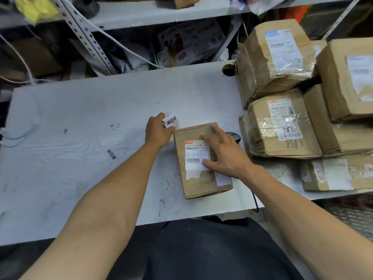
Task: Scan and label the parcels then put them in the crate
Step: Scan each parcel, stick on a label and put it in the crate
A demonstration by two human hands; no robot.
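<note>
Parcel [202,160]: flat on table [80,122], centre. Right hand [226,152]: grip spread, fingers pressing its top. Left hand [158,130]: at parcel's 10 o'clock, grip pinching white sticker [171,120].

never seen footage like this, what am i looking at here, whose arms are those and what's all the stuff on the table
There is no machine here. A person wears one camera on the head, so you look down along their own two bare arms at a white worktable.

The left hand pinches a small white sticker with black printed characters, just past the far left corner of the parcel. The right hand lies with spread fingers on a small flat brown cardboard parcel, partly covering its white shipping label.

On the right stands a pile of bigger taped brown cardboard boxes. A dark handheld scanner peeks out behind the right hand. Another sticker of the same kind lies on the table to the left. Metal shelving rises behind. No crate is in view.
</note>
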